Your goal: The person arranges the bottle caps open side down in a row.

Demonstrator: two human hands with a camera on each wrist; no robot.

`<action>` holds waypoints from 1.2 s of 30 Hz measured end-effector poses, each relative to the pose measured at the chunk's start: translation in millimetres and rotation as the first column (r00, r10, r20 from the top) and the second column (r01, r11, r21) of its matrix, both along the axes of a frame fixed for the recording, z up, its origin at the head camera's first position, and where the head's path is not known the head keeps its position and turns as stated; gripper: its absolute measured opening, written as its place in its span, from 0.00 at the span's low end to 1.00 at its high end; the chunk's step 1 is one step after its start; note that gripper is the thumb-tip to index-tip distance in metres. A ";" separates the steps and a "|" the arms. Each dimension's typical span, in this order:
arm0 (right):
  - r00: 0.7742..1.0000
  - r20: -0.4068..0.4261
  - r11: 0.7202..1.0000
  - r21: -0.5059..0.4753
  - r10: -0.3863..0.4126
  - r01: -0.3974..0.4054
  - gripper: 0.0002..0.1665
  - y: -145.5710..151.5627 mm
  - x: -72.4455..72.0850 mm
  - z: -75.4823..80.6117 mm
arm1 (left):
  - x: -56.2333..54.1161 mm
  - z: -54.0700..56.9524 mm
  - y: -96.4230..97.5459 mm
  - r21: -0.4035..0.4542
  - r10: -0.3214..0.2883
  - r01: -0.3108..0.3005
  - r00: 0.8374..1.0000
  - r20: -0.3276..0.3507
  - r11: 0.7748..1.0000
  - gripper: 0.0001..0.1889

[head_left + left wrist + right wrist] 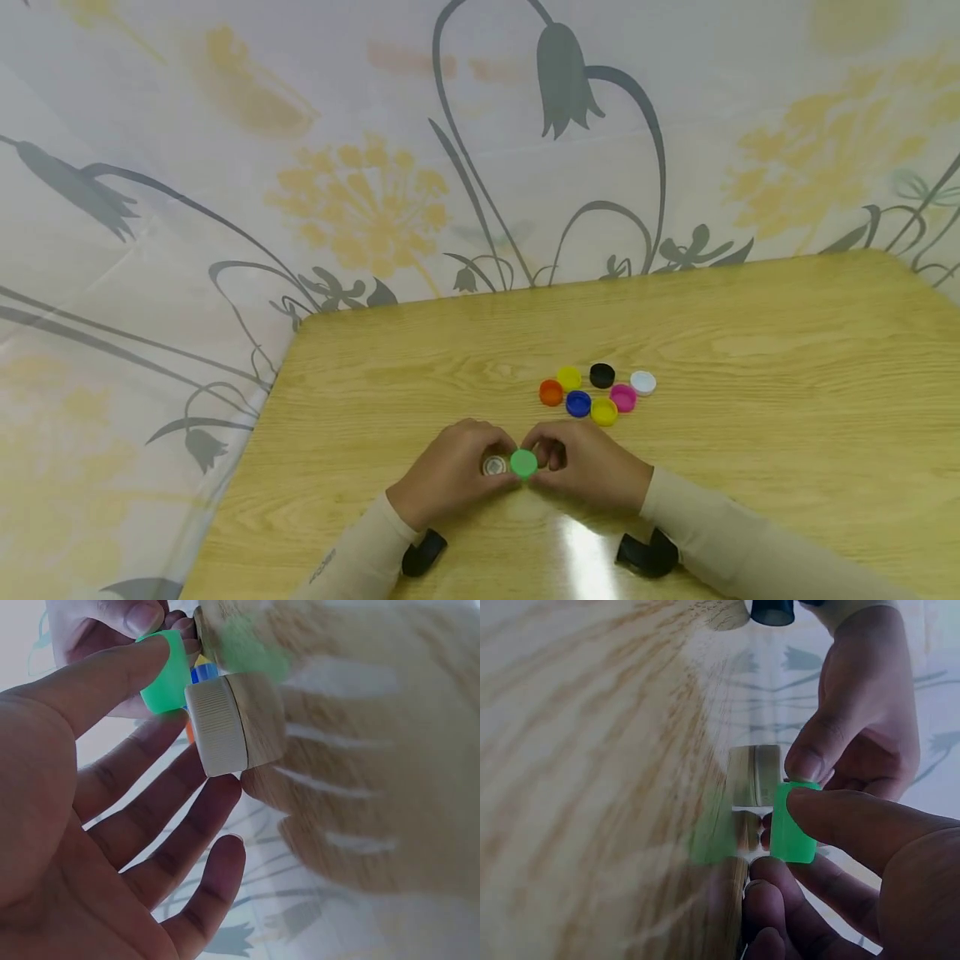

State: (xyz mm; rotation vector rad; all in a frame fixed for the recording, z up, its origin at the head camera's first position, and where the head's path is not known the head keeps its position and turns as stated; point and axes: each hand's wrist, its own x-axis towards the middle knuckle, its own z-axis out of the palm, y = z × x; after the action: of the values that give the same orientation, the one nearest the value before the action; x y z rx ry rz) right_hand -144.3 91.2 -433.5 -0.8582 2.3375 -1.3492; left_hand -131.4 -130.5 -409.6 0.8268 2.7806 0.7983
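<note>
Only the head view gives you the full group of small caps on the wooden table point(750, 375) beyond your hands: orange point(551, 392), black point(602, 375), white point(642, 383), blue point(578, 403), magenta point(623, 397) and two yellow ones point(569, 378) point(603, 411). From there you see just the flat round top of the green cap point(523, 463); both wrist views show its side, a short cylinder raised off the tabletop. The left wrist view also brings out the grooved side of the ribbed white piece point(216, 727) standing on the table, which the head view shows only from above, between your left thumb and fingers.

Your left hand point(453, 471) pinches the green cap between thumb and index finger, its other fingers spread loosely beside the ribbed white piece. Your right hand point(600, 471) pinches the same cap from the opposite side, thumb against its wall, the remaining fingers curled beneath. Your two hands meet at the cap, nearly closed around it.
</note>
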 end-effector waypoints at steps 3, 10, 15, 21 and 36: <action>1.000 0.006 1.000 0.003 0.004 -0.004 0.10 0.0 0.3 -0.7 | 0.7 -0.3 0.6 -0.008 0.008 -0.008 1.000 0.009 1.000 0.10; 1.000 -0.026 1.000 -0.012 0.007 -0.007 0.11 1.0 0.2 -1.0 | 0.5 -1.5 1.0 -0.018 -0.011 0.010 0.999 -0.053 1.000 0.10; 1.000 -0.013 1.000 -0.007 0.002 -0.002 0.10 0.5 0.6 -1.4 | -0.2 -4.1 1.3 -0.035 -0.026 0.023 0.997 -0.079 0.999 0.11; 0.999 -0.037 1.000 -0.004 -0.001 0.001 0.09 0.5 0.9 -1.1 | -0.6 -3.3 1.6 -0.070 -0.043 0.035 0.993 -0.113 0.997 0.11; 0.999 -0.043 1.000 0.008 0.008 -0.007 0.08 -1.3 -0.2 -3.0 | 1.0 -2.8 0.3 -0.107 -0.047 0.035 0.992 -0.120 0.994 0.11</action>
State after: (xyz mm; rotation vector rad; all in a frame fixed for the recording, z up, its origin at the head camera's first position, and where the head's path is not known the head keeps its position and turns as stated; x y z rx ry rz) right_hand -144.6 89.9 -436.5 -0.9018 2.3680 -1.3308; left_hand -130.4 -130.1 -412.4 0.9405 2.8716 0.6092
